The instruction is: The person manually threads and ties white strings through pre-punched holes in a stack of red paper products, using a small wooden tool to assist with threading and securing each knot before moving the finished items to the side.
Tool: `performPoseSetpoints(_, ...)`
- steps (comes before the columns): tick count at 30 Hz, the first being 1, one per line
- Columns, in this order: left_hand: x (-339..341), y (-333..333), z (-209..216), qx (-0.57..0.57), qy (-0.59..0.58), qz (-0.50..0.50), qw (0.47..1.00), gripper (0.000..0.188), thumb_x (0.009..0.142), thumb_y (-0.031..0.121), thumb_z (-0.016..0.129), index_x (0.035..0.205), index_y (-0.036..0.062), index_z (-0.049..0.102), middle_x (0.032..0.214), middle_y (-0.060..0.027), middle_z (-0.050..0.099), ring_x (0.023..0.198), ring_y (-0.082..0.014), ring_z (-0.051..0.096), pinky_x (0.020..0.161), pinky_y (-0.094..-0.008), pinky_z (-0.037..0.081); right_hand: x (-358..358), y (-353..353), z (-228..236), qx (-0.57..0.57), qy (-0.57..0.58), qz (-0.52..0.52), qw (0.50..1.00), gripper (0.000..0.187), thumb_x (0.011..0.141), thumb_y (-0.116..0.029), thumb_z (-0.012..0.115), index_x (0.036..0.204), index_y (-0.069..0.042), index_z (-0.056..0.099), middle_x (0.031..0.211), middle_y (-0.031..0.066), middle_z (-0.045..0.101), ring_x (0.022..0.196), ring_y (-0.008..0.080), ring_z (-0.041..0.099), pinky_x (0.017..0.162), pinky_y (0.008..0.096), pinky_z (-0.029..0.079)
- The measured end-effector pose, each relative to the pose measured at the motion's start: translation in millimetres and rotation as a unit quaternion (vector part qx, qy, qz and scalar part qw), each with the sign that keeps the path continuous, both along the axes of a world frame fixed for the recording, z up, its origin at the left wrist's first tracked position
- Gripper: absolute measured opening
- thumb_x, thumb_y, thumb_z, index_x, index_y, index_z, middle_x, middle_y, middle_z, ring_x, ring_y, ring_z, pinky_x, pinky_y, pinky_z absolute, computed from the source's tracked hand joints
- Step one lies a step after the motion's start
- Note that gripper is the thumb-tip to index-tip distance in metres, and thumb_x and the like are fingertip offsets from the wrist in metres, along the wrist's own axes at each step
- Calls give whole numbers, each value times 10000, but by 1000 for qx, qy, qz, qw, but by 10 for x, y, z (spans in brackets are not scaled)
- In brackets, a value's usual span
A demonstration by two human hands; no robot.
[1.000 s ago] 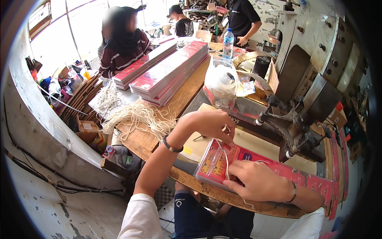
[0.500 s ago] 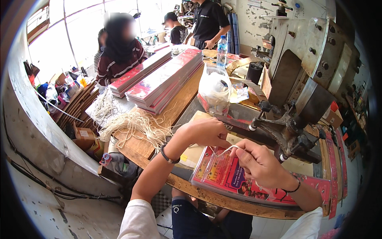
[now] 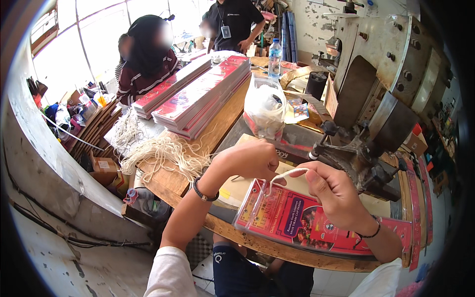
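1. The right hand [image 3: 335,192] has thumb and forefinger clamped on the white cord [image 3: 288,173].
2. The left hand [image 3: 250,159] is curled beside the cord; whether its fingers grip it cannot be told.
3. The cord arches over the left end of the red printed strips [image 3: 292,220], laid along the near edge of the wooden bench [image 3: 257,246].
4. A cord bundle [image 3: 166,157] lies by the bench's left edge.

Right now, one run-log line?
left hand: beside white cord, grip unclear; right hand: pinching white cord; red printed sheets: beneath right hand; loose cord bundle: left of sheets
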State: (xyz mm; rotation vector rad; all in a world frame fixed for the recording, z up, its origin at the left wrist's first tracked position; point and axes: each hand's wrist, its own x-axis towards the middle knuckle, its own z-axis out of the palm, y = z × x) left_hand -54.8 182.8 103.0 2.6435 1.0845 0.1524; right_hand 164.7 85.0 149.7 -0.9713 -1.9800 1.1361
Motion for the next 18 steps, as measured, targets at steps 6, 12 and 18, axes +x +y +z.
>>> performPoseSetpoints(6,-58,-14,47,-127,-59,-7,990,473,822,440,771,682,-2,675,572,-138,568,520,-236,525,536,-384,424,119,96,-16,-212,116,6,970,206,1063,-222,466,1117,-61,584,715,-57,417,597,25,358,544,198,338)
performPoseSetpoints(12,-225,97,138,-277,-56,-160,946,586,729,439,878,1028,-19,668,767,-13,671,695,-76,614,604,-242,456,76,101,-46,-234,295,18,926,140,1040,-99,437,1130,-36,524,912,42,550,752,89,511,633,250,450)
performPoseSetpoints(18,-362,263,-255,-470,-246,-215,820,690,875,568,684,1186,-39,581,901,-63,663,756,-92,583,651,-248,478,101,80,-37,-172,327,62,927,326,1048,-79,415,1338,35,509,1252,157,605,956,164,628,731,303,540)
